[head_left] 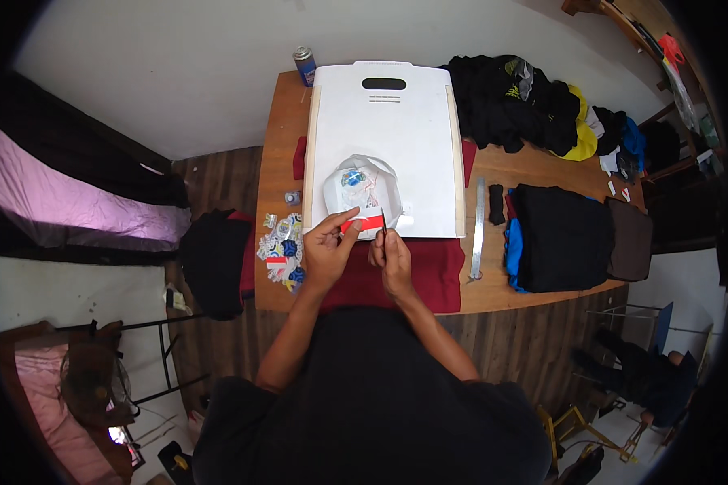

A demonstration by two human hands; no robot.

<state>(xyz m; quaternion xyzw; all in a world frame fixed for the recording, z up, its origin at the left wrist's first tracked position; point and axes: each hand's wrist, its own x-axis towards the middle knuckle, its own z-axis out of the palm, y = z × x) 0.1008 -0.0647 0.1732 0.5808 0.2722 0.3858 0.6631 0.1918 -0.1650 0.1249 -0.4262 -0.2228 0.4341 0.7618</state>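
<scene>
With left fingers (341, 219) nearly closed, pinching a red-and-white strip (364, 224) over the near side of a white bowl-like container (329, 196). With right fingers (392, 244) curled tight, gripping a slim dark cutting tool (383, 217), probably scissors, at the strip's right end; blade gap unreadable. Probably needing a taut strip, short snips and left fingers clear of the cutting line. Inside the container, showing crumpled clear film (357, 195) and a blue-patterned piece (353, 178). Beyond, noting an upright aerosol can (304, 66) beside the white board (372, 125), contents hidden.
</scene>
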